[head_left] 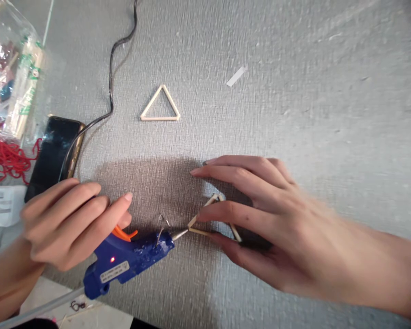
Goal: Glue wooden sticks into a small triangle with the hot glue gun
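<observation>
My left hand [77, 219] is wrapped round the handle of a blue hot glue gun [133, 256] with an orange trigger and a lit red light. A clear glue stick [51, 308] sticks out of its back end. The metal nozzle is at the left corner of a small wooden stick triangle [199, 231]. My right hand [260, 214] pinches that triangle between thumb and index finger, the other fingers stretched above it. Part of the triangle is hidden behind the fingers. A second wooden stick triangle [160, 119] lies flat on the grey textured surface [311, 114], farther up.
A black cord [111, 82] runs down from the top across a dark phone [55, 146]. At left are red yarn [7, 157], a plastic bag of wooden sticks [25, 87] and a white box [5, 205]. A white strip [236, 76] lies upper right of the second triangle.
</observation>
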{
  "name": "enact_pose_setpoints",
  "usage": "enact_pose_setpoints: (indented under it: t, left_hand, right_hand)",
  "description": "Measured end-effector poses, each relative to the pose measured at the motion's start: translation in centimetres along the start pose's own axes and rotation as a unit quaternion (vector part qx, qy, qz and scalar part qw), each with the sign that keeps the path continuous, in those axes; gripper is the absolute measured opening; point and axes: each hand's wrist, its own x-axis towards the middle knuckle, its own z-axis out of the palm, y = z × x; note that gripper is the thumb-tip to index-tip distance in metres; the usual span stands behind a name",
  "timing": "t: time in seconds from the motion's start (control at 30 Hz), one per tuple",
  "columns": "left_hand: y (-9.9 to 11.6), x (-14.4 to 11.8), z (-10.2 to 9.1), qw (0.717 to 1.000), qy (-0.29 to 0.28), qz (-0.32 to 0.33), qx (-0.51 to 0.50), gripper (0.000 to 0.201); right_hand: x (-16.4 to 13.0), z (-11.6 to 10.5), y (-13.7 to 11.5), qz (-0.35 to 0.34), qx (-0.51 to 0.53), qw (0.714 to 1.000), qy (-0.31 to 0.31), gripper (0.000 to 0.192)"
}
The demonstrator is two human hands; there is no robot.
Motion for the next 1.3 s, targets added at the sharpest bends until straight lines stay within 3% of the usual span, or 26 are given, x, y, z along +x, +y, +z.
enact_pose_setpoints:
  t: [0.73,0.97,1.3]
  left_hand:
    - [0.05,0.13,0.11,1.0,0.01,-0.008,-0.002,0.032]
    - [0.4,0.09,-0.11,0.999,0.0,-0.041,-0.007,0.029]
    - [0.21,0.63,0.0,1.0,0.002,-0.011,0.001,0.019]
  right_hand:
    - [-0.01,-0.01,0.04,-0.004,-0.008,1.0,-0.01,0.018]
    - [-0.04,0.01,0.07,-0.003,-0.006,1.0,-0.008,0.018]
    - [-0.03,0.02,0.01,-0.001,-0.01,1.0,-0.01,0.02]
